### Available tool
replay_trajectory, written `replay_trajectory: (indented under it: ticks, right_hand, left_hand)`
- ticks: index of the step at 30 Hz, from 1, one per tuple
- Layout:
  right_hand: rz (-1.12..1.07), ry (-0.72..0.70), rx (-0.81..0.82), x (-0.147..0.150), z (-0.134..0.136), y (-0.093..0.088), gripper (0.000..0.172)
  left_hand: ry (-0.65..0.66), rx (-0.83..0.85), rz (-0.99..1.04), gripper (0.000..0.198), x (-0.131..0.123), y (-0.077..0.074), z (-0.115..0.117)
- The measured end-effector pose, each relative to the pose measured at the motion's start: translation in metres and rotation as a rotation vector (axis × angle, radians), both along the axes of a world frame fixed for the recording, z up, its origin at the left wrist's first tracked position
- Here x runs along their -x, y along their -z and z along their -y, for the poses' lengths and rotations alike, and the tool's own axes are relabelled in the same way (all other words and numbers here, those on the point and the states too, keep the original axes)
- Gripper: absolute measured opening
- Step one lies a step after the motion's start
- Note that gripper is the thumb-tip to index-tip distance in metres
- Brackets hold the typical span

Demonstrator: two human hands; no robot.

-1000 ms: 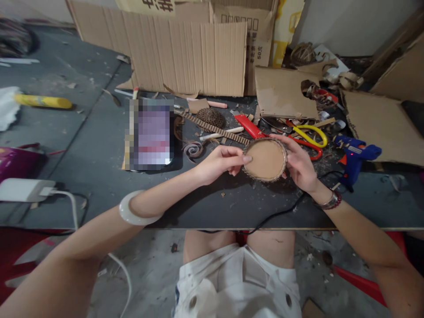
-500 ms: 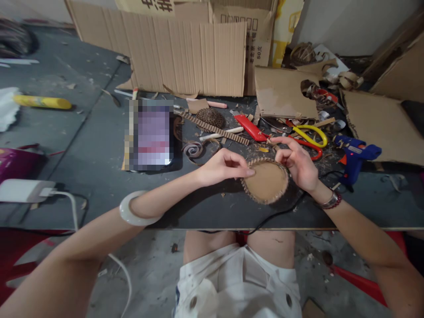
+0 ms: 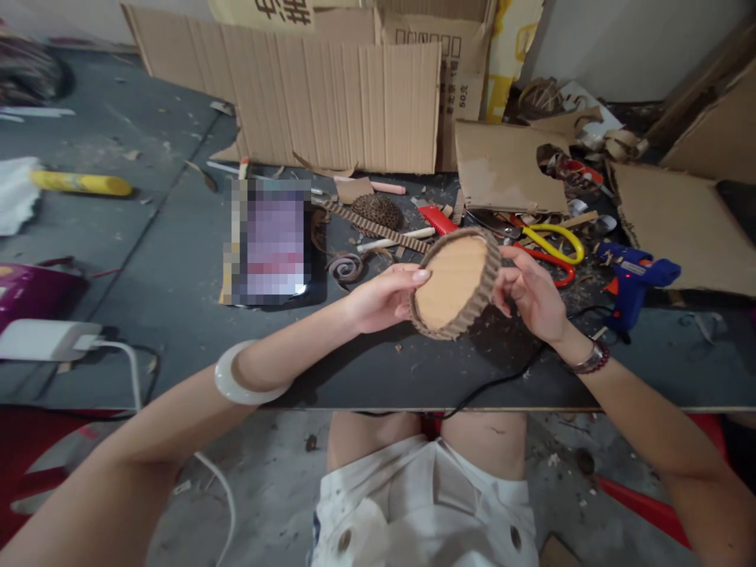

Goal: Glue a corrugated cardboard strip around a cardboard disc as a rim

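Cardboard disc [image 3: 450,282], tilted toward upper right, pinched between left hand [image 3: 381,299], spread right fingers [image 3: 513,276]

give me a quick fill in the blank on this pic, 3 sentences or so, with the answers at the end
The left hand and right hand hold up a round cardboard disc edged with a strip of ____ cardboard.
To the right of the right hand lies a hot glue gun with a ____ body.
The bangle on the left forearm is ____.

corrugated, blue, white
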State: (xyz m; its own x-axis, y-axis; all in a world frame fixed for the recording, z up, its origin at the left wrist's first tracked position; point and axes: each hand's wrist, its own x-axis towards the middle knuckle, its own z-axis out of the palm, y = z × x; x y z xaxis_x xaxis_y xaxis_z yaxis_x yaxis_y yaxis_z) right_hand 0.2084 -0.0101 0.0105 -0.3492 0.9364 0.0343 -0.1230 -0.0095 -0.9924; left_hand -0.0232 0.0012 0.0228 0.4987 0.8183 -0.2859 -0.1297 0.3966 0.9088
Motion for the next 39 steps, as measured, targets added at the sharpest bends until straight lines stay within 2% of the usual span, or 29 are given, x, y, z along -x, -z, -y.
replay_trajectory:
  ticks: [5,10,12,14,19,24,28,31,35,39]
  right_hand:
    - [0.004,-0.025,-0.019,0.0,0.001,0.0,0.04]
    - [0.036,0.003,-0.025,0.0,0.001,-0.001,0.037]
    - [0.044,0.01,-0.042,0.0,0.0,0.001,0.036]
    - [0.02,-0.018,-0.078,-0.002,-0.001,0.005,0.036]
    - [0.014,-0.091,-0.118,-0.004,0.0,0.01,0.03]
    - [0.01,-0.05,-0.026,-0.003,-0.002,0.001,0.024]
    - [-0.184,0.001,0.102,-0.005,-0.008,-0.007,0.036]
    - [-0.2,0.0,0.138,-0.006,-0.011,-0.009,0.042]
    - [-0.229,-0.007,0.21,-0.004,-0.012,-0.008,0.039]
    - [-0.229,0.003,0.217,-0.003,-0.012,-0.008,0.041]
  left_hand:
    - [-0.015,0.07,0.122,0.043,0.002,0.002,0.0]
    - [0.096,0.014,-0.01,0.034,0.0,0.003,0.001]
    - [0.109,0.053,0.035,0.038,-0.002,0.003,0.002]
    - [0.058,0.053,0.055,0.038,-0.003,0.004,0.002]
    - [-0.076,-0.064,-0.028,0.03,-0.004,0.009,0.0]
    - [-0.11,-0.091,0.011,0.032,-0.003,0.01,-0.002]
    - [-0.108,-0.041,0.155,0.036,-0.002,0.005,-0.002]
    - [-0.125,0.017,0.19,0.03,-0.001,0.002,-0.004]
    - [-0.175,0.057,0.214,0.023,-0.001,0.001,-0.005]
    - [-0.21,0.082,0.224,0.022,-0.001,0.0,-0.006]
